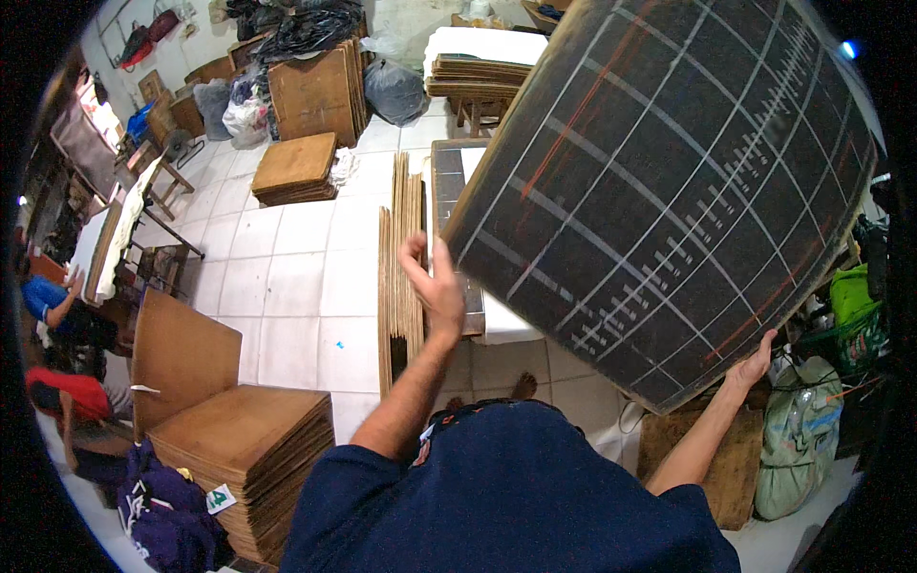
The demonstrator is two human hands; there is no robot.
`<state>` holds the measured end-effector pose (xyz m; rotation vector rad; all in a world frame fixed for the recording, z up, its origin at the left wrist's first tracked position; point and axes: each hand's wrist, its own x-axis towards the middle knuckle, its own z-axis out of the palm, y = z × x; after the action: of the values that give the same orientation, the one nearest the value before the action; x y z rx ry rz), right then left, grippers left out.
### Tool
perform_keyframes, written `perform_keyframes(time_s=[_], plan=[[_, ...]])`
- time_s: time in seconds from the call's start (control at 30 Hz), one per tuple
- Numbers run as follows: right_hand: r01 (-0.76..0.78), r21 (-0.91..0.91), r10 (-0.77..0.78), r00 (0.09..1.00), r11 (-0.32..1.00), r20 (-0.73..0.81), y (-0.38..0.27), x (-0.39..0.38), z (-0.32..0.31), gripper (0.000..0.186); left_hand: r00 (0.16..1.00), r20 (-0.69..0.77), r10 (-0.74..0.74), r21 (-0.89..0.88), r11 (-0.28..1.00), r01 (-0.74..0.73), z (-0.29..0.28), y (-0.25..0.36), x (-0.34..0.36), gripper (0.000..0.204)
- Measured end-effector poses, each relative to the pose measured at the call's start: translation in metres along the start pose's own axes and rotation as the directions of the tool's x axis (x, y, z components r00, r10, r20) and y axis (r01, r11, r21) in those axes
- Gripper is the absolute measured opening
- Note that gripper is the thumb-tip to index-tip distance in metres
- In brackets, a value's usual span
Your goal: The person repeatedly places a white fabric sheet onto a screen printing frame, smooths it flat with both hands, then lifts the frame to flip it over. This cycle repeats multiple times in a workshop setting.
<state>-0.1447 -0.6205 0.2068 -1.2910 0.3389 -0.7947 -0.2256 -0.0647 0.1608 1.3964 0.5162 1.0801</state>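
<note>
A large dark board (659, 181) with a white grid, rows of short marks and a few red lines is tilted up in front of me on the right. My right hand (752, 363) grips its lower right edge, with the fingers partly hidden behind it. Close to the board's left corner is my left hand (441, 296), its fingers raised and apart, holding nothing I can see. Just left of that hand, several thin brown boards (406, 229) stand on edge in a row. Behind the raised board, another dark gridded board (447, 177) and white material are partly covered.
Stacked brown boards (244, 430) rise at the lower left, beside a dark blue cloth bundle (167, 506). More board stacks (296, 162) and a dark plastic bag (394, 91) are farther back. Two people work at far left. A pale green sack (800, 439) sits at right.
</note>
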Motion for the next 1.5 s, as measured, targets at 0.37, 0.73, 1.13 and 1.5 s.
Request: perform_keyframes(time_s=[0.37,0.73,1.13,1.5], plan=[[-0.273,0.176,0.155,0.856,0.946,0.493,0.033,-0.133,0.044,0.057,0.855,0.281,-0.436,-0.053,0.883,0.467,0.052,-0.036,-0.075,0.039],[-0.499,0.235,0.526,0.848,0.834,-0.067,0.080,0.024,-0.040,0.074,0.835,0.147,-0.530,0.316,0.825,0.468,0.028,-0.128,-0.074,0.047],[-0.795,-0.101,0.798,0.580,0.598,0.163,0.229,0.069,0.028,0.021,0.975,-0.008,-0.220,0.749,0.645,0.152,0.005,-0.160,-0.021,0.046],[-0.757,-0.500,0.906,0.377,0.421,0.193,0.221,0.082,0.036,0.036,0.977,-0.022,-0.210,0.704,0.691,0.165,0.012,-0.164,-0.023,0.046]])
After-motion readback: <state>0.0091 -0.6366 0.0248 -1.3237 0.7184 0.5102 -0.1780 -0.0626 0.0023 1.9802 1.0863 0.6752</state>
